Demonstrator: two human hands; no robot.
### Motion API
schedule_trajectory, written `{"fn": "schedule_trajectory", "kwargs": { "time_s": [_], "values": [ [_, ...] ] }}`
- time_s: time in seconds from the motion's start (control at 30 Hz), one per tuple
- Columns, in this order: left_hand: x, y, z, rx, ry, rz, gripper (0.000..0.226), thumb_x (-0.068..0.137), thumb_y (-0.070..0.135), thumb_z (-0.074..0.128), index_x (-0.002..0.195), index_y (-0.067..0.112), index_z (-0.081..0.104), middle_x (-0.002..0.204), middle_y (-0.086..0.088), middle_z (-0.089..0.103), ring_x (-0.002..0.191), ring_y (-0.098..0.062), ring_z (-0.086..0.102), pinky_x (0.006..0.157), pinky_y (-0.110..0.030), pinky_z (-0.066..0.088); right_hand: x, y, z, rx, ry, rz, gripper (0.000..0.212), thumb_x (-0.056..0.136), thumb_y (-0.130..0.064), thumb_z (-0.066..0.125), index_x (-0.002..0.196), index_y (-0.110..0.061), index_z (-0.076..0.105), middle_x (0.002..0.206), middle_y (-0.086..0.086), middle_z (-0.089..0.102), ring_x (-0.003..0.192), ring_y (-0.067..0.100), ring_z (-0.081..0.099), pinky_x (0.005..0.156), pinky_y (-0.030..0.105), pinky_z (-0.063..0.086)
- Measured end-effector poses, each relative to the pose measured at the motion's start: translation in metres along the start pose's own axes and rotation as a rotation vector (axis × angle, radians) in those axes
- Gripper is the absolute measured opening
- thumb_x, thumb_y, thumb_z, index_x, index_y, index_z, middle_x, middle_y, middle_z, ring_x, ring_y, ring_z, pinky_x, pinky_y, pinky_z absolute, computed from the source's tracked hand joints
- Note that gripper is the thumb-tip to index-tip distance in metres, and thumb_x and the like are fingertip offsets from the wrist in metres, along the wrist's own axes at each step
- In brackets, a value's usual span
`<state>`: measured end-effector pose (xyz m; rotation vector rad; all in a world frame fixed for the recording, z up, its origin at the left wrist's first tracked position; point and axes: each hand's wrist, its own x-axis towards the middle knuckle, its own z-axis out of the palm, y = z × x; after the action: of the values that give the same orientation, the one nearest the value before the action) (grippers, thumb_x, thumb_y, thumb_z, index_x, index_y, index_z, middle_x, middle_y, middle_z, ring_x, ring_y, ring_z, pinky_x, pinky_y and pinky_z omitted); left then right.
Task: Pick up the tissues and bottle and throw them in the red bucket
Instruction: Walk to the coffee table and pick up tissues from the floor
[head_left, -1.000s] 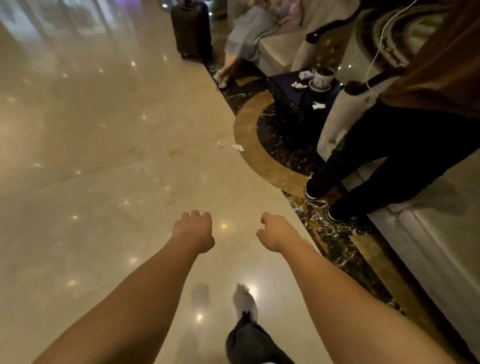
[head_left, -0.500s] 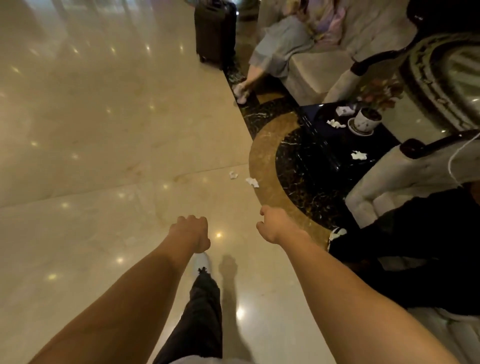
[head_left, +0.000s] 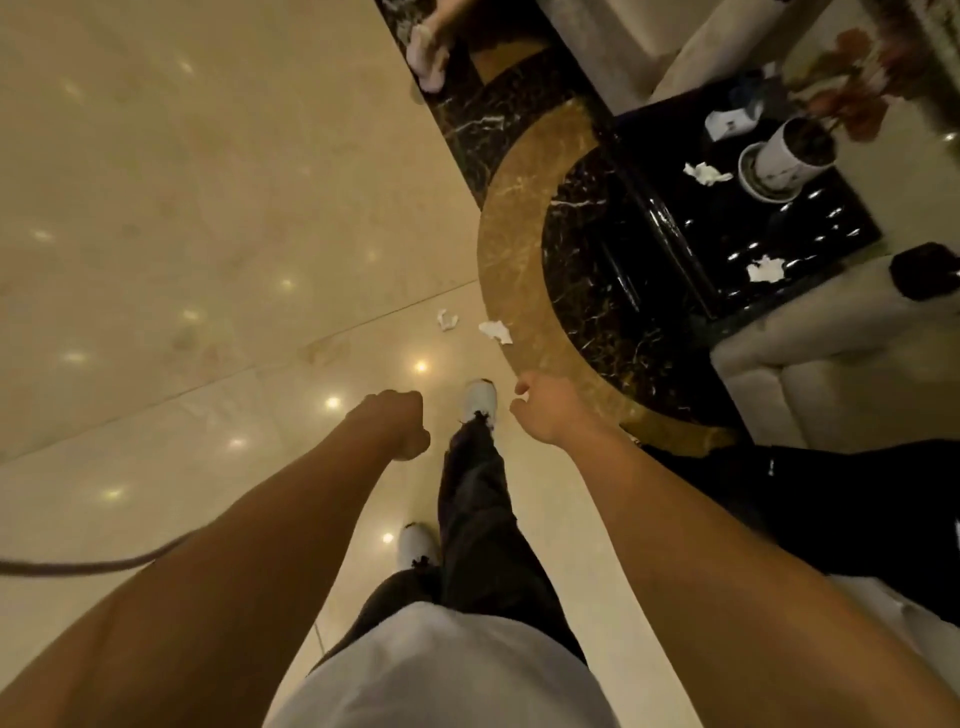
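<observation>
Two crumpled white tissues lie on the shiny floor ahead of me: a small tissue (head_left: 447, 319) and a flatter tissue (head_left: 496, 331) at the edge of the brown marble arc. Two more lie on the black table (head_left: 675, 234): one tissue (head_left: 705, 173) beside the plant pot and one tissue (head_left: 765, 269) near the table's front edge. My left hand (head_left: 397, 423) is a closed fist with nothing in it. My right hand (head_left: 545, 408) is curled shut too, held above the floor short of the floor tissues. I see no bottle and no red bucket.
A white plant pot on a saucer (head_left: 789, 161) and a small white box (head_left: 727, 122) stand on the table. Beige sofas (head_left: 831, 384) flank it. A seated person's dark legs (head_left: 831, 499) are at my right, another person's feet (head_left: 428, 52) ahead. A cord (head_left: 78, 564) hangs at left.
I have walked forward; the floor tissues and black table are now closer and lower in view. My head has tilted down, showing my legs and shirt. Both fists stay closed.
</observation>
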<state>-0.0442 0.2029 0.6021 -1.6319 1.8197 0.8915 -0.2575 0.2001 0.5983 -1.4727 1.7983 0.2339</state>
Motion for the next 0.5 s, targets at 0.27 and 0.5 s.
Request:
{"fn": "schedule_trajectory", "kwargs": {
  "time_s": [0.27, 0.5],
  "values": [
    [0.201, -0.026, -0.056, -0.011, -0.083, -0.053, 0.046, 0.086, 0.032, 0.056, 0.126, 0.011, 0.049, 0.118, -0.013, 0.054, 0.105, -0.032, 0.054, 0.080, -0.039, 0.048, 0.198, -0.004, -0.012, 0.066, -0.103, 0.165, 0.042, 0.094, -0.031, 0.051, 0.133, -0.017, 0.051, 0.137, 0.012, 0.053, 0.120, 0.031, 0.052, 0.100, 0.040, 0.047],
    [0.412, -0.036, -0.030, -0.101, -0.101, 0.039, 0.041, 0.087, 0.030, 0.055, 0.125, 0.019, 0.048, 0.114, -0.010, 0.055, 0.101, -0.030, 0.056, 0.075, -0.038, 0.050, 0.387, 0.021, 0.052, 0.340, -0.104, 0.357, 0.039, 0.090, -0.028, 0.055, 0.127, -0.018, 0.053, 0.123, 0.013, 0.061, 0.095, 0.025, 0.057, 0.082, 0.034, 0.049]
  ]
}}
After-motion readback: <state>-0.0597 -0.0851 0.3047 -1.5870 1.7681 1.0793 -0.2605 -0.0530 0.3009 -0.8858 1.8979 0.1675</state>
